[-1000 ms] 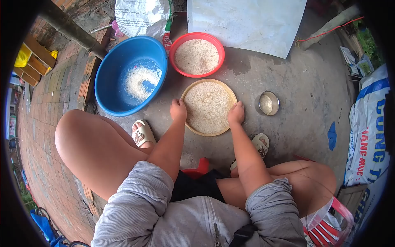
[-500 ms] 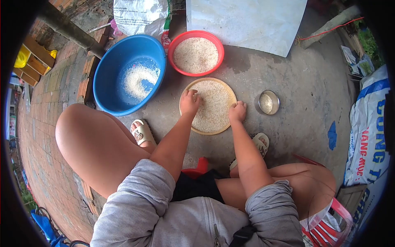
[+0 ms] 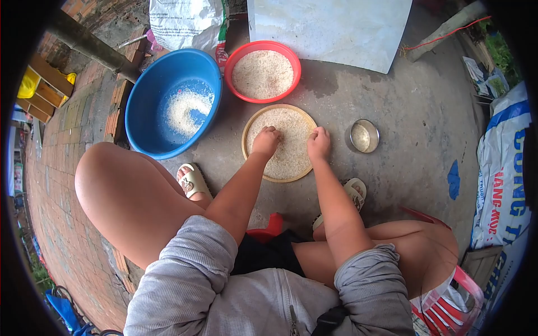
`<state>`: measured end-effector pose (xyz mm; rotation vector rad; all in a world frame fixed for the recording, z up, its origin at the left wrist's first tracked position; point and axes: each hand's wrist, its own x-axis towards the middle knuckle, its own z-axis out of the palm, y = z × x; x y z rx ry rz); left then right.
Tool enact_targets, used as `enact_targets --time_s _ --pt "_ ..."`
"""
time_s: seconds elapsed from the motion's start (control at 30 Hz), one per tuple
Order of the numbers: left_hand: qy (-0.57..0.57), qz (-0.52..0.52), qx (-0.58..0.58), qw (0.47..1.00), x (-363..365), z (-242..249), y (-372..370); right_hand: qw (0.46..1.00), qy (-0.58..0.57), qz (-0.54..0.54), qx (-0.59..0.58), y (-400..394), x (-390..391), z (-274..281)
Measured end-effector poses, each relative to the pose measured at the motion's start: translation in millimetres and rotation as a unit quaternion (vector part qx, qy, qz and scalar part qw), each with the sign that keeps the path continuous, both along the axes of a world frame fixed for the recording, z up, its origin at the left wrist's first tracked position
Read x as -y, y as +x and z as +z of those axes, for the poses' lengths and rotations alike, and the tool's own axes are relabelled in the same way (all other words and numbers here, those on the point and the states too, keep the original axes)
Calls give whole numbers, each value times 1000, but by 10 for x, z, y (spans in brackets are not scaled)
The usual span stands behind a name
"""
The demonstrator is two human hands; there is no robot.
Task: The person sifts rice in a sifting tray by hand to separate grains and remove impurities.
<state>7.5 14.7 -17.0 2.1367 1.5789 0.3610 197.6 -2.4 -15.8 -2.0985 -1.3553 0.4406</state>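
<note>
A round woven tray (image 3: 246, 150) with a pale rim lies on the ground between my feet, covered with a layer of rice grains (image 3: 288, 159). My left hand (image 3: 267, 140) is over the rice, left of the middle, its fingers bunched together and pointing right; whatever is between the fingertips is too small to make out. At the tray's right side, my right hand (image 3: 319, 143) is closed on the rim. Just right of that hand stands a small metal bowl (image 3: 376, 136) with some rice at its bottom.
Beyond the tray stands a red basin (image 3: 297, 73) full of rice. A large blue basin (image 3: 140, 106) with scattered rice stands to the left. White sacks (image 3: 188, 25) are at the back and right; a whitish board (image 3: 330, 33) lies at the top.
My left hand has moved right across the rice, and its fingers have drawn together. My right hand stays at the tray's rim, a little higher up.
</note>
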Motion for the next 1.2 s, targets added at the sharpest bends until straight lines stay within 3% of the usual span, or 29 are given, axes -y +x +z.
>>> enact_targets --time_s 0.13,0.2,0.23,0.3,0.33,0.4,0.43,0.5,0.63,0.7,0.8,0.83,0.87,0.97,1.03,1.1,1.2 --pt "-10 16 36 999 -91 -24 -65 999 31 -8 -29 -67 -120 -46" --pt "-20 65 84 994 -169 18 -109 981 -55 -45 -180 -132 -177 32" --pt "-19 66 84 994 -224 57 -138 981 -55 -44 -180 -167 -204 68" --pt "-166 107 190 962 -344 199 -187 887 -144 -28 -437 -231 -257 117" --pt "-229 107 220 942 -388 431 -183 887 -143 -28 -438 -253 -291 73" --pt "-259 91 276 921 -532 484 -194 751 -210 -22 -626 -318 -353 42" --pt "-289 75 331 895 -612 510 -206 751 -209 -21 -626 -357 -370 53" --pt "-314 47 359 878 -732 655 -169 629 -200 -41 -750 -447 -392 107" --pt "-349 -64 336 872 -791 1124 -16 600 -97 -26 -794 -550 -409 279" --pt "-186 -191 96 959 -730 1317 11 589 -74 -27 -804 -561 -417 286" --pt "-80 -109 109 985 -802 934 -175 551 -88 -83 -826 -461 -447 144" --pt "-34 -63 123 990 -804 872 -223 551 -89 -83 -825 -418 -434 96" --pt "-47 -80 93 991 -783 801 -237 572 -85 -103 -809 -364 -416 51" --pt "-103 -292 42 950 -566 440 -247 596 -81 -132 -788 -190 -351 -123" --pt "-99 -376 7 921 -398 268 -249 601 -30 -209 -771 -155 -347 -143" --pt "-130 -384 64 912 -201 201 -277 603 -23 -210 -769 -151 -368 -136" --pt "-21 -420 43 906 49 49 -293 611 -21 -204 -765 -150 -346 -149"
